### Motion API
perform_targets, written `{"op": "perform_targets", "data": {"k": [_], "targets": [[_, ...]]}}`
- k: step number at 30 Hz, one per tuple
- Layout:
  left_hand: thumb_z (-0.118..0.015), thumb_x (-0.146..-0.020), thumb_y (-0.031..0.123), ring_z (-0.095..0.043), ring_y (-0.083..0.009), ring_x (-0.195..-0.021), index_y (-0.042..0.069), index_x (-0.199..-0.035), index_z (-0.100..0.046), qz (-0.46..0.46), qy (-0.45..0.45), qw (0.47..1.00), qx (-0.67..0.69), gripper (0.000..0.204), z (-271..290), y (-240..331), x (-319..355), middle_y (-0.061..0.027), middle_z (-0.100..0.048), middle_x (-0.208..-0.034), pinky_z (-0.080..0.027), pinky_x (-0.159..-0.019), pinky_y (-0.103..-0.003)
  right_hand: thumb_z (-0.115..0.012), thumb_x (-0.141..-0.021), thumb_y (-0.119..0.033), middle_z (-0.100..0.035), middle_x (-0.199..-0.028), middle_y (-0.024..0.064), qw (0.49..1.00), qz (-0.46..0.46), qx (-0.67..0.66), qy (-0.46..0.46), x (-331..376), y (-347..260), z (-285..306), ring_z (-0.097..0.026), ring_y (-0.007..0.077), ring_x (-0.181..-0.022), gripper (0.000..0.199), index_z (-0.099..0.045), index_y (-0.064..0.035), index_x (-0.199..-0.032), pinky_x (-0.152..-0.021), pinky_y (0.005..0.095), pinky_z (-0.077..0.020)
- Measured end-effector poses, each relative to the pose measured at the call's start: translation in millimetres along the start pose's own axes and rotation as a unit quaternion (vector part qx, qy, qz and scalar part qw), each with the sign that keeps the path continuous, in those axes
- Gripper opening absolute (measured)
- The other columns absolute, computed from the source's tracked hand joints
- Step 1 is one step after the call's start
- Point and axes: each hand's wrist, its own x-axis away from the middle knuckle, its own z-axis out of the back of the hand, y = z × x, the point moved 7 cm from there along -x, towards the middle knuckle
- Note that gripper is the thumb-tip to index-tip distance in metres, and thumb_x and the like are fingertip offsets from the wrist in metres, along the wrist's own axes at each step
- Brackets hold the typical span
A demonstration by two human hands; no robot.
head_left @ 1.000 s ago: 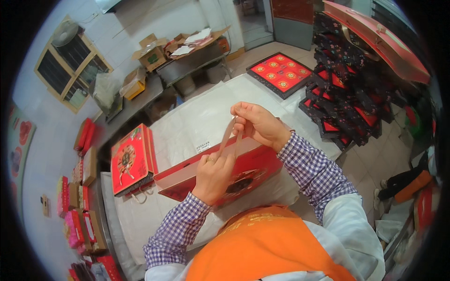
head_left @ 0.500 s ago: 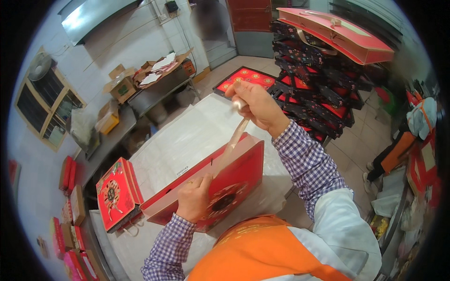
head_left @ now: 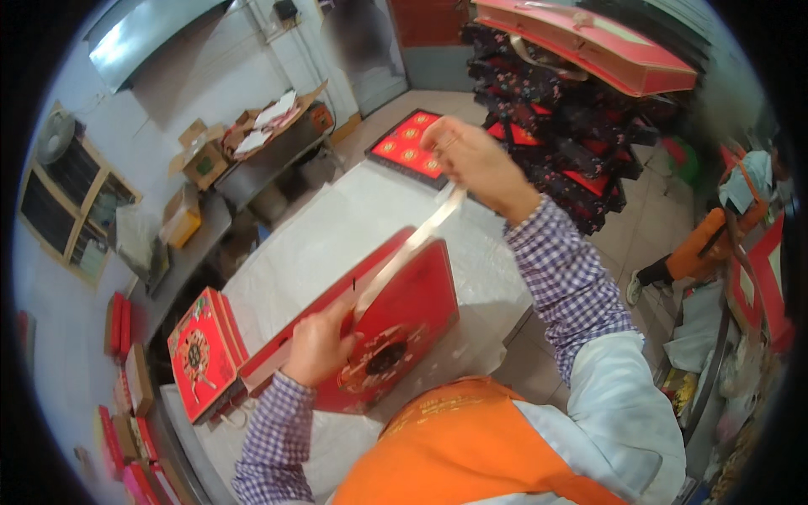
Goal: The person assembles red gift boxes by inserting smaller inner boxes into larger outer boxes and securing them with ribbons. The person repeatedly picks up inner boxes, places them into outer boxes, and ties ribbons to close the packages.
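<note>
Ribbon (head_left: 410,250), pale and glossy, slants up through the middle of the frame from the rim of a red box (head_left: 425,290) toward the right hand (head_left: 484,164). That hand is closed on its upper end, though blur softens the fingers. The left hand (head_left: 322,343) curls at the ribbon's lower end by the box rim; whether it pinches the ribbon or the panel, I cannot tell.

A hard pull by the right hand could tip the box or strain the rim where the ribbon meets it, as the box stands on edge near the orange apron (head_left: 454,442). A loose left grip might let the ribbon slip or twist.

The ribbon looks flat, narrow and nearly straight. The box, at lower centre on the white-covered table (head_left: 337,220), shows a bright red face with a dark round motif. Another red box (head_left: 204,358) lies at lower left.
</note>
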Motion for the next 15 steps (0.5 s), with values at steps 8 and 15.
{"op": "perform_targets", "data": {"k": [8,15], "targets": [[-0.066,-0.084,0.008,-0.062,-0.0203,-0.075,-0.004,-0.109,-0.063,0.095,-0.177,0.976,0.081,0.028,12.8,-30.4,-14.0,-0.0215,-0.065,-0.084,-0.049,-0.072,-0.034,-0.055,-0.096,-0.017,-0.058,-0.083,-0.0019,0.996,0.061,-0.015,0.065,44.1,-25.7,54.1,-0.045,0.0028,-0.069,0.025,-0.059,0.0038,-0.111,-0.062,0.0180,-0.0394],[-0.059,-0.092,0.010,-0.059,-0.0125,-0.101,-0.005,-0.128,-0.051,0.272,-0.182,0.914,0.241,0.040,-8.1,-70.3,1.6,-0.0085,-0.064,-0.114,-0.048,-0.087,-0.027,-0.055,-0.094,-0.008,-0.063,-0.085,0.0034,0.994,-0.073,-0.073,-0.020,93.1,62.8,9.6,-0.060,0.0081,-0.078,0.011,-0.062,0.0008,-0.098,-0.071,0.0225,-0.0479]]}}
